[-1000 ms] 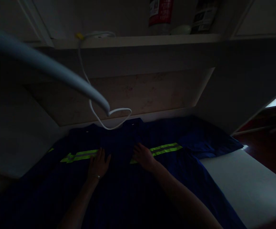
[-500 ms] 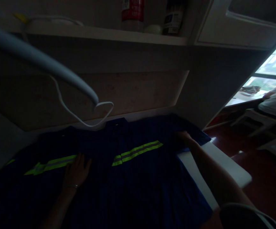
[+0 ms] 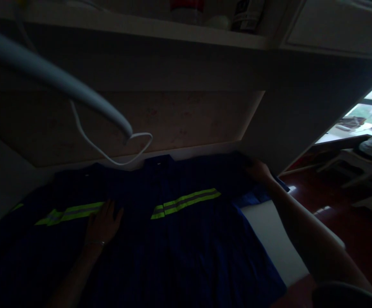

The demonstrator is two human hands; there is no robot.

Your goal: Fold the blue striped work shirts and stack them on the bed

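Note:
Two dark blue work jackets with yellow-green reflective stripes lie spread out in dim light. The left jacket (image 3: 73, 188) partly adjoins the right jacket (image 3: 192, 235), and their dark cloth hides where one ends. My left hand (image 3: 104, 222) rests flat on the cloth at the end of the left jacket's stripe, fingers apart and holding nothing. Over at the far right, my right hand (image 3: 259, 171) touches the right jacket's sleeve near the shoulder. Its fingers look stretched out over the fabric, though shadow covers their tips.
A white tabletop (image 3: 275, 239) shows under the right jacket. Above hangs a pale curved lamp arm (image 3: 76, 90) with a white cable (image 3: 108, 158). A shelf (image 3: 141, 28) holds containers. At right, a person in a light top sits by a window, near white stools (image 3: 340, 162).
My right hand has moved up and slightly outward over the sleeve. My left hand stays in the same place on the cloth. The view has shifted a little downward.

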